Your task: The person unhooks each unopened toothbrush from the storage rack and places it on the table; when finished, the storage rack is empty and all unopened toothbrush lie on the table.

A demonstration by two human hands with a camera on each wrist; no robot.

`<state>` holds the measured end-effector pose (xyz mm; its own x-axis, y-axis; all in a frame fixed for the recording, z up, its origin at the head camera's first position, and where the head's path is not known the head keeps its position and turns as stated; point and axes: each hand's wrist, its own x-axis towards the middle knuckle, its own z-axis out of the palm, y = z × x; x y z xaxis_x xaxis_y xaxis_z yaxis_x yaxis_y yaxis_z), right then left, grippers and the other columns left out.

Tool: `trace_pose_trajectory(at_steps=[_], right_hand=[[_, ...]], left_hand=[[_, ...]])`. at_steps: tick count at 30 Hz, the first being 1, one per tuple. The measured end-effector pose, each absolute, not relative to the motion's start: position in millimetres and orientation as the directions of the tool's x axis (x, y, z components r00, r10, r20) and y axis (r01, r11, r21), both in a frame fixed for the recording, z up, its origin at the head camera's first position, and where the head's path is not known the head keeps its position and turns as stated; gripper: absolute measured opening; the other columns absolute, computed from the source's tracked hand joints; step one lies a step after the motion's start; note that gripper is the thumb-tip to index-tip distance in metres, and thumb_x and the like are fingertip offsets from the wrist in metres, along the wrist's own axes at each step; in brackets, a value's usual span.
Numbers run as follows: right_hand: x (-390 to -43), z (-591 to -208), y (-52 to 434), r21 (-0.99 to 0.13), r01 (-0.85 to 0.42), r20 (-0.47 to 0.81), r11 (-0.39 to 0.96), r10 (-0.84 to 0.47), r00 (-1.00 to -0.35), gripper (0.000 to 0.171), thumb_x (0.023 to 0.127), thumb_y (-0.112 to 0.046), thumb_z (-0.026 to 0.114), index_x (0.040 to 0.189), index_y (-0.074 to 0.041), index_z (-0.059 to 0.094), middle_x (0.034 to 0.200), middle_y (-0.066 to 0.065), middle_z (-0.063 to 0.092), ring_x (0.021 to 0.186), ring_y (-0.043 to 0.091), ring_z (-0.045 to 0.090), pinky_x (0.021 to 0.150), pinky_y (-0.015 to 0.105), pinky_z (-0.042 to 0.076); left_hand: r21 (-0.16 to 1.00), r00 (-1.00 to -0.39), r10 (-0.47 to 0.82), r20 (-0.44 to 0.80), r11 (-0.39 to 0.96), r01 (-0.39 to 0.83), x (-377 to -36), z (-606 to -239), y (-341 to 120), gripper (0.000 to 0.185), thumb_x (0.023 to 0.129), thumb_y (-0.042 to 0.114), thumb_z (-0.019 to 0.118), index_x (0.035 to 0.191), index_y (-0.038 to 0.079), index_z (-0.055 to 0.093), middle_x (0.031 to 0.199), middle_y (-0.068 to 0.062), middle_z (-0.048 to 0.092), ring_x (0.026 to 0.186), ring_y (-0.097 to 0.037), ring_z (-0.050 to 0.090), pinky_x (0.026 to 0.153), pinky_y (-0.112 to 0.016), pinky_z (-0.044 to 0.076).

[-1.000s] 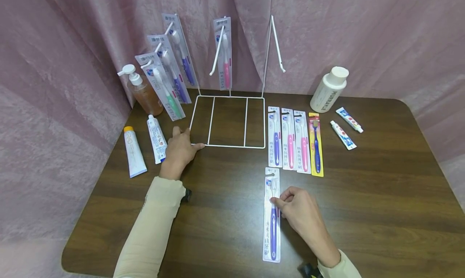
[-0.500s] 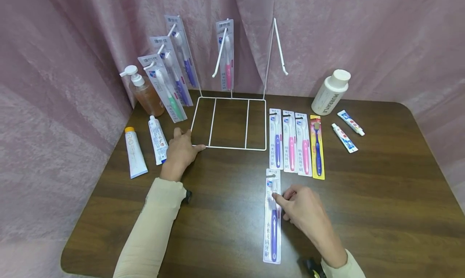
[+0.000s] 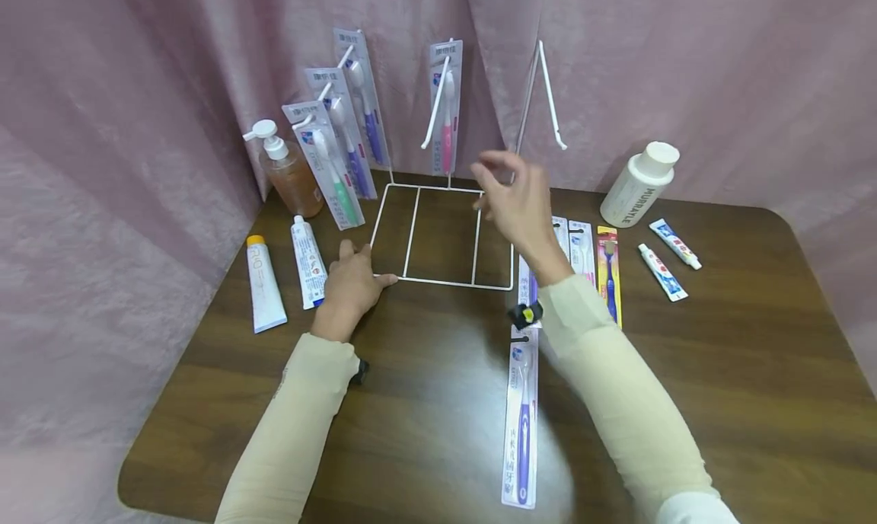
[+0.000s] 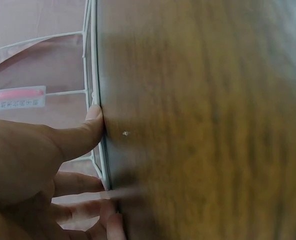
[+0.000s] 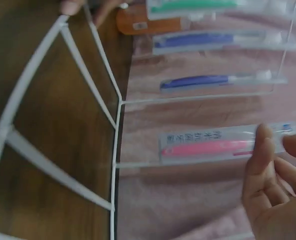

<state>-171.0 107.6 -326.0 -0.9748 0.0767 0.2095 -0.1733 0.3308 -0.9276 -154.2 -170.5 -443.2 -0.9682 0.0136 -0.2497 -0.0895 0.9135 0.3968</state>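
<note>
My left hand (image 3: pixel 351 284) rests at the front-left corner of the white wire rack (image 3: pixel 411 234), its thumb along the front wire and its fingers spread by the left side. In the left wrist view the thumb (image 4: pixel 83 135) touches that wire. My right hand (image 3: pixel 517 200) hovers over the rack's right part with bent fingers, thumb and forefinger apart, and holds nothing visible. A packaged pink toothbrush (image 3: pixel 447 139) hangs on the middle hook behind it; in the right wrist view the fingers overlap this pack. A packaged purple toothbrush (image 3: pixel 524 440) lies at the table's front.
Several toothbrush packs, one in yellow packaging (image 3: pixel 611 269), lie right of the rack, partly behind my right arm. Three packs hang on the left, the front one green (image 3: pixel 336 177). A pump bottle (image 3: pixel 291 174), a white bottle (image 3: pixel 640 185) and toothpaste tubes (image 3: pixel 265 284) stand or lie around.
My right hand has left the purple toothbrush pack at the table's front and risen forward and left to the rack. The pack stays on the table. My left hand keeps its place.
</note>
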Motion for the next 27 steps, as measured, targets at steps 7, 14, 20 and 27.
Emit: trace_pose_trajectory(at_steps=[7,14,20,27], right_hand=[[-246.7,-307.4,82.1,-0.987,-0.160,0.163,0.034,0.117,-0.980,0.051,0.111,-0.006,0.073,0.161,-0.003,0.064,0.143,0.026,0.073,0.055,0.001,0.071,0.055,0.018,0.059],[-268.2,-296.6,74.5,-0.990,-0.138,0.136,-0.017,0.077,-0.988,0.040,0.107,0.002,0.075,0.147,0.006,0.072,0.092,0.000,0.074,0.052,0.003,0.069,0.053,0.018,0.057],[-266.9,-295.6,73.9,-0.990,-0.138,0.139,0.024,0.059,-0.988,0.029,0.108,-0.002,0.076,0.134,0.010,0.077,0.084,-0.002,0.075,0.054,0.003,0.068,0.056,0.018,0.058],[-265.4,-296.8,71.2,-0.990,-0.128,0.132,0.053,0.078,-0.988,0.023,0.109,-0.006,0.076,0.127,0.007,0.081,0.080,-0.005,0.075,0.053,0.002,0.066,0.055,0.018,0.056]], left_hand=[[0.392,-0.970,0.007,-0.243,0.915,-0.092,-151.3,-444.9,-168.5,0.096,0.107,0.049,0.081,0.175,-0.004,0.039,0.173,-0.028,0.036,0.136,-0.059,0.062,0.108,-0.066,0.061],[0.406,-0.970,0.003,-0.243,0.908,-0.099,-153.7,-446.0,-169.7,0.100,0.105,0.050,0.083,0.176,-0.003,0.038,0.169,-0.026,0.038,0.135,-0.057,0.062,0.107,-0.065,0.062],[0.402,-0.972,-0.007,-0.236,0.910,-0.104,-153.0,-445.1,-168.6,0.099,0.104,0.049,0.084,0.175,-0.003,0.039,0.168,-0.026,0.040,0.134,-0.057,0.063,0.107,-0.064,0.062],[0.402,-0.972,-0.006,-0.235,0.910,-0.103,-151.9,-444.6,-170.1,0.099,0.104,0.050,0.084,0.175,-0.002,0.039,0.168,-0.026,0.040,0.135,-0.057,0.063,0.107,-0.065,0.062]])
